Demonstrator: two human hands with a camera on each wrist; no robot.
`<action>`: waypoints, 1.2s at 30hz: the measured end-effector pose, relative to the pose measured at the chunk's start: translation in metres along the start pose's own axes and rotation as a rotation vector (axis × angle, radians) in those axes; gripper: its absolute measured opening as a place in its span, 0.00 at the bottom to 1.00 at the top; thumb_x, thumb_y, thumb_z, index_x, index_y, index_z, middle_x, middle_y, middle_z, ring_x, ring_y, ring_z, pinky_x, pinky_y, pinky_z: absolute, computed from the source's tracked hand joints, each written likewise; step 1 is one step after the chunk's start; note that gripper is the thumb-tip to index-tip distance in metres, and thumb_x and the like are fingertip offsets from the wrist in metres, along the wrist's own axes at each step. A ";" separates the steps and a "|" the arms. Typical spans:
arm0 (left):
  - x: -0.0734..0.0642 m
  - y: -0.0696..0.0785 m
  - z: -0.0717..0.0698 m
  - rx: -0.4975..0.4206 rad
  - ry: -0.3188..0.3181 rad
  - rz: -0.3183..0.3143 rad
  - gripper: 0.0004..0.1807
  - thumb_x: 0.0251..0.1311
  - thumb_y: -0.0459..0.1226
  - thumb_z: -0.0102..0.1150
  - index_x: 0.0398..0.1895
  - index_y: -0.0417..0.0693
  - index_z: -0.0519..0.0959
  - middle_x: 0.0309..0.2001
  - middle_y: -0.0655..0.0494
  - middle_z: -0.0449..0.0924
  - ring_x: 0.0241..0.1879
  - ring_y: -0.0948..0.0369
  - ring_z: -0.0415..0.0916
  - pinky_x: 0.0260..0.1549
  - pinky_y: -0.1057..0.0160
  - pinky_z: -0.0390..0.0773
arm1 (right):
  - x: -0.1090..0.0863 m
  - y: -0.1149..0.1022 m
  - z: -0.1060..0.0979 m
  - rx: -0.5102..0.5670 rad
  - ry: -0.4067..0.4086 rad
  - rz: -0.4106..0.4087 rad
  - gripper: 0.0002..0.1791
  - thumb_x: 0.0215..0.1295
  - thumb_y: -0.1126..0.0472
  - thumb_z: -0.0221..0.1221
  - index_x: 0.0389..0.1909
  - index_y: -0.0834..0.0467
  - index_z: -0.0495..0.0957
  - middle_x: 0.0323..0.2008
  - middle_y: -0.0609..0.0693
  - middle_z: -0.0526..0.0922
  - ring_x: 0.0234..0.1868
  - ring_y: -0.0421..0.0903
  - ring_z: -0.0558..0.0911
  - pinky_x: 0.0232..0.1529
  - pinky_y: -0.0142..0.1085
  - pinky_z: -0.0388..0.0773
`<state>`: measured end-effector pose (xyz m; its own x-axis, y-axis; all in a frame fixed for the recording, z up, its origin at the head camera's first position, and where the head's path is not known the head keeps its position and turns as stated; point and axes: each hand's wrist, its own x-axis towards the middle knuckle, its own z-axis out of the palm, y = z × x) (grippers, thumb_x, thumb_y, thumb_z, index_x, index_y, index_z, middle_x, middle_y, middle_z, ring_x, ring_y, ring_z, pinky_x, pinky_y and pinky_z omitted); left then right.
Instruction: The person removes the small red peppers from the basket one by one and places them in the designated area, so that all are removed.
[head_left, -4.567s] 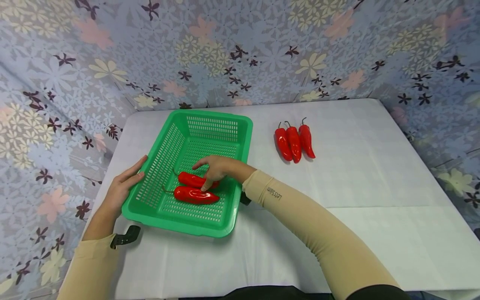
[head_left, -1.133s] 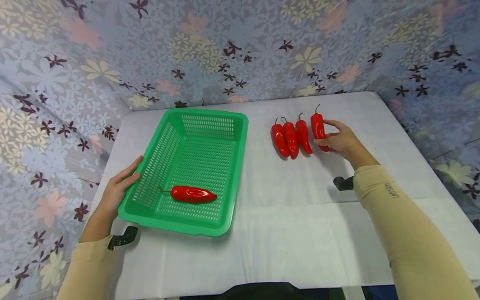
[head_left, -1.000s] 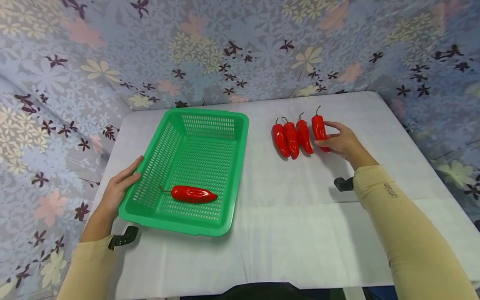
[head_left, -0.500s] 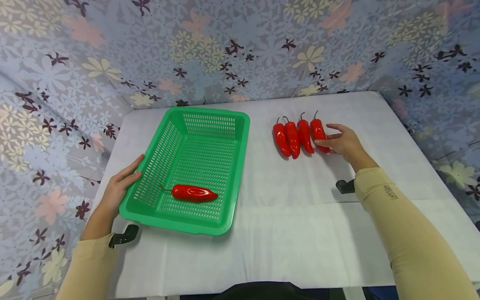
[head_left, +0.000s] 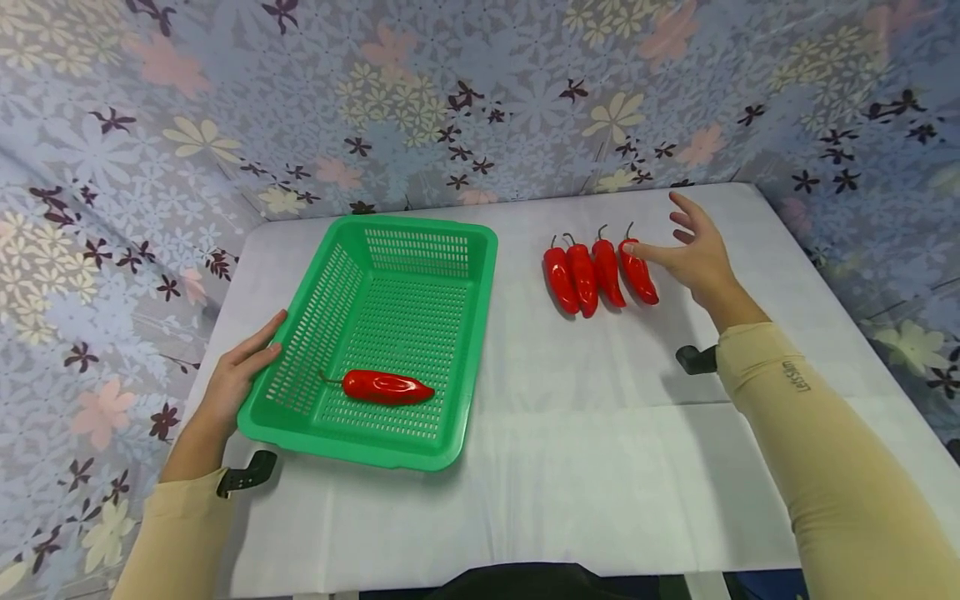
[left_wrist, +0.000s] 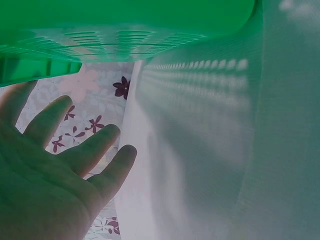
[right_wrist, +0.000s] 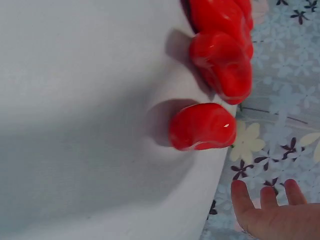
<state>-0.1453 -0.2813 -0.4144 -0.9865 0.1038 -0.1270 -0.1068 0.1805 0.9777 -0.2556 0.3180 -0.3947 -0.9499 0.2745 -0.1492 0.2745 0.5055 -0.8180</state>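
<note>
My left hand (head_left: 231, 383) rests against the left side of a green plastic basket (head_left: 487, 317), its fingers straight. In the left wrist view, the spread fingers (left_wrist: 95, 147) show beside the basket's underside. One red chili pepper (head_left: 386, 387) lies crosswise inside, near the basket's front. At the back right, several red peppers stand in a row, stems pointing away. My right hand (head_left: 701, 254) is spread just right of the rightmost pepper (head_left: 639, 275), and its thumb overlaps that pepper's upper end in the head view. Nothing is gripped by it; its raised fingers show in the right wrist view.
A white cloth covers the table (head_left: 585, 467). Floral fabric (head_left: 525, 100) rises behind it and on both sides. Black wrist-camera mounts (head_left: 697, 360) stick out at both sleeves.
My right hand moved one pepper from the basket to the row's right end, then let go as its fingers opened and rose. The left hand stays at the basket.
</note>
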 end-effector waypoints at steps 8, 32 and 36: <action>0.000 -0.001 0.001 0.007 0.006 -0.005 0.29 0.68 0.44 0.51 0.71 0.57 0.60 0.71 0.74 0.56 0.74 0.69 0.44 0.53 0.85 0.61 | -0.004 -0.021 0.005 0.052 -0.041 -0.050 0.55 0.45 0.37 0.68 0.70 0.23 0.44 0.76 0.45 0.48 0.74 0.55 0.54 0.62 0.56 0.66; 0.001 0.002 0.001 -0.060 0.015 -0.007 0.28 0.68 0.42 0.51 0.71 0.57 0.60 0.71 0.73 0.56 0.73 0.70 0.48 0.48 0.84 0.67 | -0.047 -0.112 0.058 0.127 -0.340 -0.263 0.52 0.44 0.48 0.74 0.69 0.29 0.54 0.71 0.48 0.60 0.68 0.51 0.66 0.59 0.52 0.72; 0.000 0.001 0.003 -0.071 0.018 -0.032 0.28 0.67 0.42 0.52 0.70 0.58 0.61 0.71 0.74 0.56 0.72 0.71 0.49 0.48 0.84 0.67 | -0.064 -0.128 0.068 0.132 -0.415 -0.281 0.51 0.46 0.52 0.73 0.70 0.33 0.55 0.70 0.49 0.61 0.68 0.51 0.67 0.59 0.50 0.73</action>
<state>-0.1455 -0.2784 -0.4137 -0.9844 0.0812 -0.1562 -0.1466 0.1133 0.9827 -0.2405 0.1805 -0.3182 -0.9708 -0.2183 -0.0994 0.0043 0.3985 -0.9172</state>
